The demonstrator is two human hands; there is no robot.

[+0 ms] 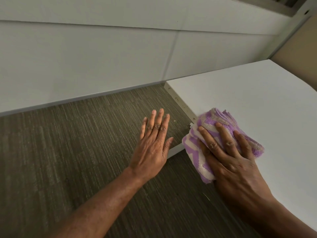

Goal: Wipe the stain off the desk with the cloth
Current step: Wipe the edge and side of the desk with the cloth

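The flat white laminate desk (pixel 248 103) served as the reference for everything here. On its near left corner lay the folded purple-and-cream zigzag terry cloth (pixel 212 124), one fold hanging just past the desk's left edge. The right hand (pixel 228 157) was spread flat on top of the cloth, fingers (pixel 221 133) splayed and pointing toward the desk's far side, the palm bearing down instead of pinching — a hold that probably suited scrubbing, since an open palm spreads pressure over the whole pad and lets it slide without bunching. The thumb was hidden under the fold, so I could not tell whether it hooked the cloth from below.

The left hand (pixel 152 146) hovered off the desk to its left, over the dark striped carpet (pixel 68 152), fingers extended and held loosely together, holding nothing; only the thumb tip came near the desk's front corner. It looked to be kept clear of the wiping path — perhaps ready to steady the desk.

No stain showed on the bare desk surface; if one remained, it was likely beneath the cloth at that corner. The chipped marks along the desk's left edge (pixel 180 102) were in the edging, not on top. Behind the desk stood a pale grey panelled wall (pixel 103 57).
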